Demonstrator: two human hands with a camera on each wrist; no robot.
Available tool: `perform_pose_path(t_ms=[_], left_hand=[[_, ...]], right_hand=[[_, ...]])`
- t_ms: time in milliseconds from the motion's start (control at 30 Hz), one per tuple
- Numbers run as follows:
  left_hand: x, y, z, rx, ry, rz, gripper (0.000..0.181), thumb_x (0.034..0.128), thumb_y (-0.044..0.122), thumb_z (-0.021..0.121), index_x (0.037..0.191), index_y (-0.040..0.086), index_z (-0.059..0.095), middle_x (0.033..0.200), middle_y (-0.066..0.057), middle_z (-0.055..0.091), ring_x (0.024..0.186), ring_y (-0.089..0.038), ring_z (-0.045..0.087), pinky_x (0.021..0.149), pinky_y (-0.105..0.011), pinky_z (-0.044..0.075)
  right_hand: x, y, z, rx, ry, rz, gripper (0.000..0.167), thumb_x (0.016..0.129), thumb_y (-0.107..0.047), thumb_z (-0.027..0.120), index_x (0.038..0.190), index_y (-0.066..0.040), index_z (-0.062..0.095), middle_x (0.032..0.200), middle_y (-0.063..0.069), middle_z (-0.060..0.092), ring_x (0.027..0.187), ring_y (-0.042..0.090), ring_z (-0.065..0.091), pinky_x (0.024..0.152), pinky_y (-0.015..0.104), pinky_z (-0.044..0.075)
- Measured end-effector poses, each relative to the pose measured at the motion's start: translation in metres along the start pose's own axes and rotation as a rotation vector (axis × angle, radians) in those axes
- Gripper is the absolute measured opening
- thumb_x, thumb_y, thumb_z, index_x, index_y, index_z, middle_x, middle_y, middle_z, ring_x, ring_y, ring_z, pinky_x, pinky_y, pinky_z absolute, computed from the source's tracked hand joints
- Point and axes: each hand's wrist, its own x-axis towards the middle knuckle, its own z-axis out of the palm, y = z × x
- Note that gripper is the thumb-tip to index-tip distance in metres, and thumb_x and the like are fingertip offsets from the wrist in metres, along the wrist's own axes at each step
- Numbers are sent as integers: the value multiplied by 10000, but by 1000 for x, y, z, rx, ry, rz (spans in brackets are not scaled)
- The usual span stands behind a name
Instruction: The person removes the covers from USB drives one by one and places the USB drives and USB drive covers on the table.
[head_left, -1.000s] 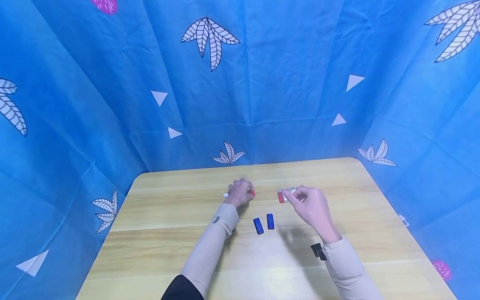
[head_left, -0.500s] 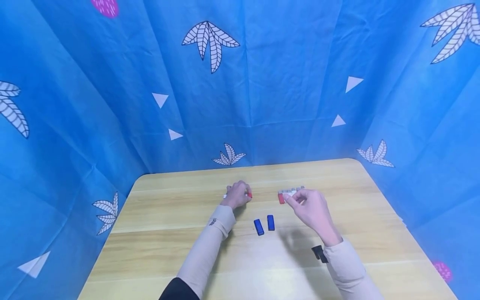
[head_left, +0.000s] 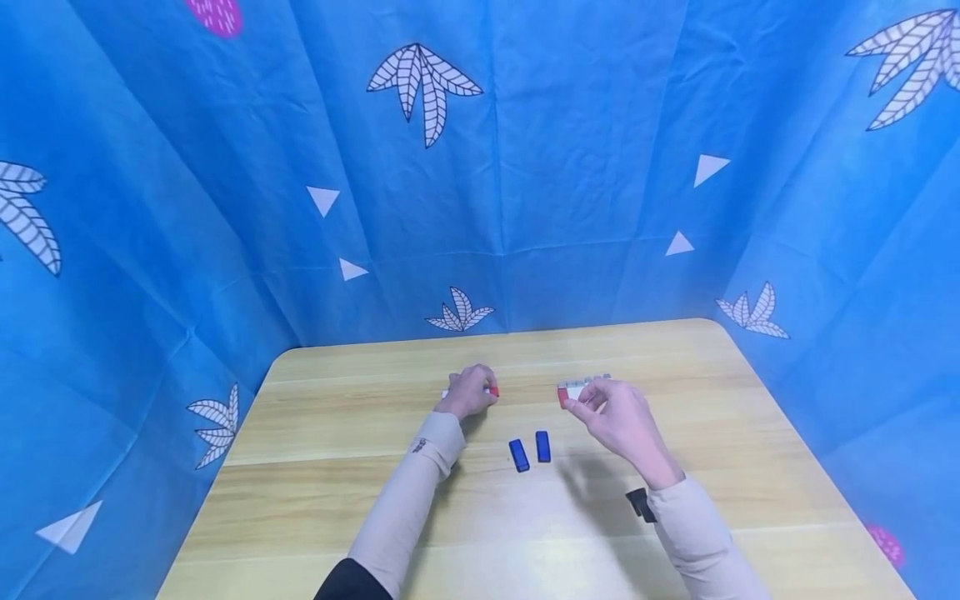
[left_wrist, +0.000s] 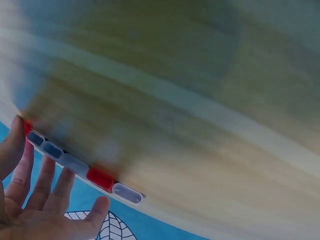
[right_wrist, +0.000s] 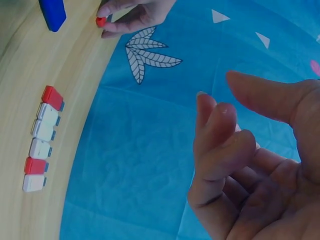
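My left hand (head_left: 467, 392) grips a row of small flat sticks at the far left of the table. In the left wrist view the thumb touches a red end stick (left_wrist: 28, 127), and the fingers lie along the row behind pale, oval-ended sticks and another red stick (left_wrist: 101, 179). My right hand (head_left: 618, 417) hovers with loosely bent fingers, thumb apart, holding nothing. Near it lies a second row, side by side: a red stick (right_wrist: 52, 98), several white sticks (right_wrist: 44, 130) and another red stick (right_wrist: 36, 165), each with a grey tip. Their exact kind is unclear.
Two dark blue sticks, one tilted (head_left: 519, 455) and one nearly straight (head_left: 543, 447), lie on the wooden table (head_left: 300, 467) nearer me, between the forearms. A blue patterned curtain (head_left: 585, 150) hangs behind the table and along both sides.
My left hand has slid a little leftward, and the red end stick with it. The right hand has drawn slightly back from its row, so more of that row shows. The blue sticks stay put.
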Motion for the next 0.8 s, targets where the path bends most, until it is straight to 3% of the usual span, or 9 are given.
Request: perform_pose_path(t_ms=[133, 233, 400, 500, 633, 800], left_hand=[[-2, -1, -2, -8, 1, -4, 50, 878, 96, 759, 916, 101, 728, 1415, -125, 626, 1357, -343, 546, 1174, -587, 314], [-3, -2, -4, 0, 5, -7, 161, 874, 120, 768, 1020, 68, 725, 1407, -135, 627, 1345, -345, 548, 1174, -573, 319], [-13, -4, -10, 8, 117, -15, 417, 869, 191, 792, 1235, 43, 656, 1405, -151, 615, 1343, -357, 520, 1169, -560, 320], [-26, -4, -20, 5, 209, -45, 449, 862, 193, 806, 1261, 64, 644, 1373, -142, 633, 1315, -359, 526, 1148, -562, 326], [-48, -6, -36, -5, 283, -109, 447, 881, 204, 790, 1285, 86, 641, 1344, -127, 652, 1255, -352, 554, 1132, -567, 325], [-84, -11, -54, -58, 392, -181, 414, 927, 222, 734, 1308, 100, 626, 1355, -133, 651, 1246, -368, 572, 1124, -573, 319]], right_hand=[[4, 0, 0, -20, -32, -11, 183, 893, -253, 771, 912, -94, 682, 819, 75, 734, 669, 164, 614, 578, 294, 450], [7, 0, 1, -22, -69, -14, 210, 880, -231, 779, 966, -63, 687, 828, 75, 733, 669, 161, 607, 576, 293, 459], [15, 1, 9, -48, -128, -50, 248, 860, -222, 795, 1023, -64, 694, 852, 67, 740, 725, 166, 647, 630, 302, 509], [20, 3, 14, -78, -164, -71, 221, 851, -226, 802, 998, -108, 686, 890, 73, 749, 756, 172, 659, 665, 321, 522], [24, 6, 19, -91, -210, -68, 211, 836, -204, 817, 952, -133, 657, 981, 105, 755, 817, 209, 683, 730, 373, 542], [28, 11, 27, -117, -258, -95, 383, 815, -192, 844, 1128, -49, 677, 1054, 122, 730, 953, 284, 684, 853, 445, 570]])
